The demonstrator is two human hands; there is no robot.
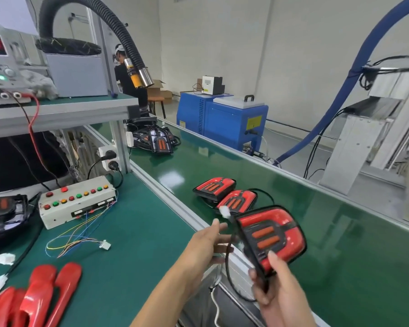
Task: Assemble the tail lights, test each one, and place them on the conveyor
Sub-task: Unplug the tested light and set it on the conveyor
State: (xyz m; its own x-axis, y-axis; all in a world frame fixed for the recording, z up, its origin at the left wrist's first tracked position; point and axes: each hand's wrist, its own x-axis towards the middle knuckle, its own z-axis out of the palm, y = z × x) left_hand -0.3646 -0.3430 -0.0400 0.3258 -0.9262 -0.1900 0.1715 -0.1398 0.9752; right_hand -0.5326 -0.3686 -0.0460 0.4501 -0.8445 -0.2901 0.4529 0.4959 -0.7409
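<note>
My right hand grips the lower edge of a red and black tail light, held tilted above the near rail of the green conveyor. Its black cable loops down below it, and the white plug hangs by my left hand, whose fingers are straight and touch the cable. Two more tail lights lie on the belt just beyond. A further cluster of tail lights lies far up the belt.
On the green bench sit a button test box with loose coloured wires and a white connector, red lens parts at the near left, and a black housing. A power supply stands on the shelf. A person works far back.
</note>
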